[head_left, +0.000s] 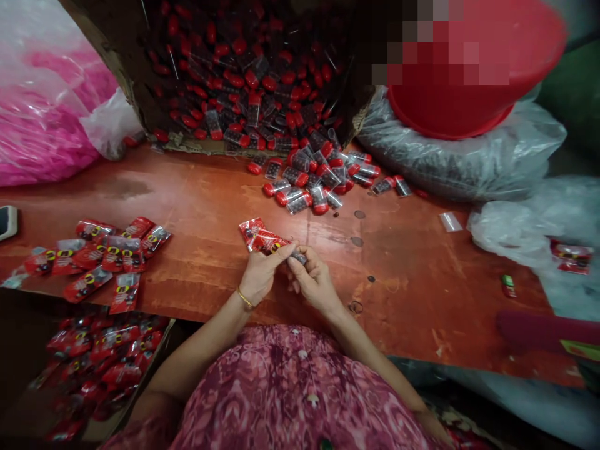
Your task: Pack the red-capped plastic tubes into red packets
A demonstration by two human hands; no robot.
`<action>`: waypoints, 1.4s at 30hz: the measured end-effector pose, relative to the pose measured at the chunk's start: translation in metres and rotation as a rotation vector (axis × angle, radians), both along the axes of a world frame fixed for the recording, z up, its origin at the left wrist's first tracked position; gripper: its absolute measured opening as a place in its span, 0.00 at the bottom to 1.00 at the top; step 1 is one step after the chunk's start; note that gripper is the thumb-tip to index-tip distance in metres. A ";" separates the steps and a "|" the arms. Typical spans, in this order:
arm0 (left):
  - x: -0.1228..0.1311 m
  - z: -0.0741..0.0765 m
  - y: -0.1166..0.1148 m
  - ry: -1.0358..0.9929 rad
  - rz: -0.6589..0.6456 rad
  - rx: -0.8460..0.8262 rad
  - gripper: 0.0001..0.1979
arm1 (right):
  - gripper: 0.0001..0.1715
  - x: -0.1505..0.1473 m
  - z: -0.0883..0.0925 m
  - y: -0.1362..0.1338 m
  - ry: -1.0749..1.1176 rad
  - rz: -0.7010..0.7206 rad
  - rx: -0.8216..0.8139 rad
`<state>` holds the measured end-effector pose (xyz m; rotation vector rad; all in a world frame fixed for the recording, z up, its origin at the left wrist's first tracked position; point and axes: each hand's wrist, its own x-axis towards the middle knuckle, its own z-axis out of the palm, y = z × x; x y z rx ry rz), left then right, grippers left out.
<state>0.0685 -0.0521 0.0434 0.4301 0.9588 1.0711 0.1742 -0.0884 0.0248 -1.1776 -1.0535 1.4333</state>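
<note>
My left hand [262,273] pinches a red printed packet [257,232], which sticks out up and to the left past the fingers. Close against it, my right hand [312,278] is closed on a small clear container with dark contents [298,255], mostly covered by my fingers. The two hands meet at the packet's near end. Beyond them lies a loose pile of clear containers with red caps [309,175], dark beads showing inside. Left of my hands, several filled red packets [112,250] lie in a heap on the wooden table [210,262].
A tipped cardboard box [201,145] full of red-capped containers stands at the back. Below the table's left edge, another box [159,350] holds red packets. A red basin [450,106] rests on a plastic sack [422,156]. Pink-filled bags [42,125] and a phone [8,222] are at left.
</note>
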 end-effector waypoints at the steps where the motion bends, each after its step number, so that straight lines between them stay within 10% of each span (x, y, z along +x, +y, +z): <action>1: -0.001 0.001 0.001 -0.001 -0.036 -0.003 0.14 | 0.20 -0.001 0.001 0.000 0.003 -0.006 0.000; 31: -0.007 0.001 -0.008 -0.041 -0.157 0.042 0.16 | 0.19 -0.004 0.005 0.010 -0.009 -0.059 -0.049; 42: -0.015 -0.003 -0.011 -0.184 -0.072 -0.070 0.15 | 0.21 -0.008 -0.014 0.024 -0.432 -0.098 0.316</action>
